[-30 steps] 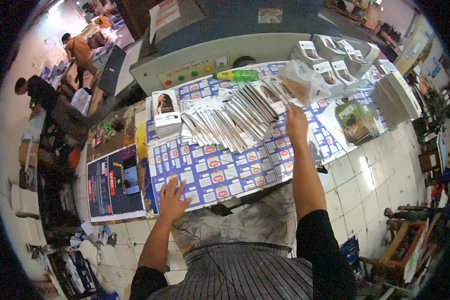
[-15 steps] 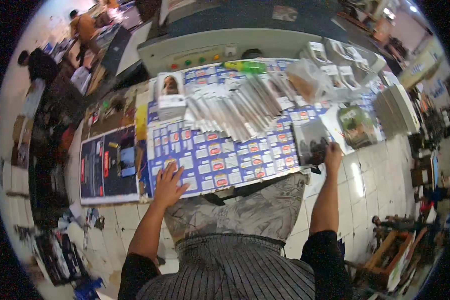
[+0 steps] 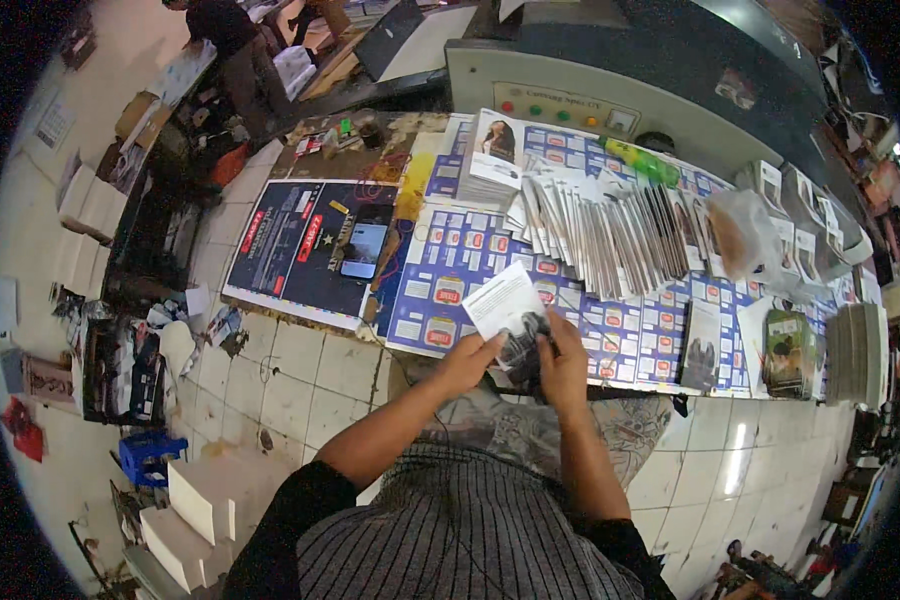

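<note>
Between my two hands, just above the table's front edge, is a printed card (image 3: 505, 305), white with small text at its top and a dark picture at its lower end. My left hand (image 3: 470, 362) grips its left edge with the thumb and fingers. At the lower right, my right hand (image 3: 564, 358) pinches the same card. Behind it spreads a long overlapping row of similar cards (image 3: 610, 225). A neat stack of cards (image 3: 492, 165) stands at that row's left end. Another dark-printed card (image 3: 702, 345) lies flat to the right, near the front edge.
Blue printed sheets (image 3: 450, 260) cover the tabletop. A green bottle (image 3: 650, 165) lies at the back, and a clear plastic bag (image 3: 745, 235) sits to the right. A green printed pack (image 3: 790, 350) lies by a tall stack of boards (image 3: 858, 350). A phone (image 3: 364, 250) rests left.
My left hand has come up off the tabletop. My right hand has moved left from the dark-printed cards, and both hands now hold a card. The view has turned to the left.
</note>
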`<act>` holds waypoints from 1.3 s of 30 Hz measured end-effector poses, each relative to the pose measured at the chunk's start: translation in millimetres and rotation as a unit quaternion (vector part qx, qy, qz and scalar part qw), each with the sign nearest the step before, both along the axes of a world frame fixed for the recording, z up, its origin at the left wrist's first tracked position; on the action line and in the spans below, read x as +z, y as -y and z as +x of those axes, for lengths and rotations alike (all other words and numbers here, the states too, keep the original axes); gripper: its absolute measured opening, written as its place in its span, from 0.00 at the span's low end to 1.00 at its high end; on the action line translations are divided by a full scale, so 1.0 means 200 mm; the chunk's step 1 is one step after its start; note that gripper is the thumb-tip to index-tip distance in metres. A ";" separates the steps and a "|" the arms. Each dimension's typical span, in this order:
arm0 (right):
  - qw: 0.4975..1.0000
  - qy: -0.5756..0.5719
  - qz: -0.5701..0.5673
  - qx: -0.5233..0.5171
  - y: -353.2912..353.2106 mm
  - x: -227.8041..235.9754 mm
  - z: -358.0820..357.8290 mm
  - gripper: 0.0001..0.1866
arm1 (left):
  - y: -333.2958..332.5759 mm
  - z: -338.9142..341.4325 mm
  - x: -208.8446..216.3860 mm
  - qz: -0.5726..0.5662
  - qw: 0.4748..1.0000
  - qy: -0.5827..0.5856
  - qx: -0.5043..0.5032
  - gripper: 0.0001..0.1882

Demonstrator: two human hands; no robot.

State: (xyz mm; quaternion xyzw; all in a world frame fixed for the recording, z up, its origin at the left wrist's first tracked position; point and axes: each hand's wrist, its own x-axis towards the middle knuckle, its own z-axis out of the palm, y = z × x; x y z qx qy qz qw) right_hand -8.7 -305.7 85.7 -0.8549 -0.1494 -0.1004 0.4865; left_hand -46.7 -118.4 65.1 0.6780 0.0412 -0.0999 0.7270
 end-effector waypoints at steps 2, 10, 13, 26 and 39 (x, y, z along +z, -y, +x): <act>0.993 0.082 -0.083 -0.017 -0.07 0.03 -0.03 0.22 | -0.06 -0.04 0.02 0.025 1.000 -0.002 0.003 0.23; 0.950 -0.256 0.123 0.131 -0.17 0.21 -0.05 0.14 | -0.25 -0.07 -0.03 -0.386 0.907 -0.137 0.098 0.32; 0.871 -0.368 0.302 0.119 -0.20 0.24 -0.03 0.11 | -0.31 -0.10 -0.14 -0.443 0.894 -0.067 0.032 0.32; 0.985 -0.146 -0.031 -0.082 -0.01 -0.25 0.18 0.18 | -0.14 0.19 -0.02 0.540 0.829 0.095 0.107 0.32; 0.824 -0.461 0.323 0.060 0.10 -0.24 0.26 0.26 | -0.13 0.25 -0.13 0.586 0.755 0.268 -0.120 0.34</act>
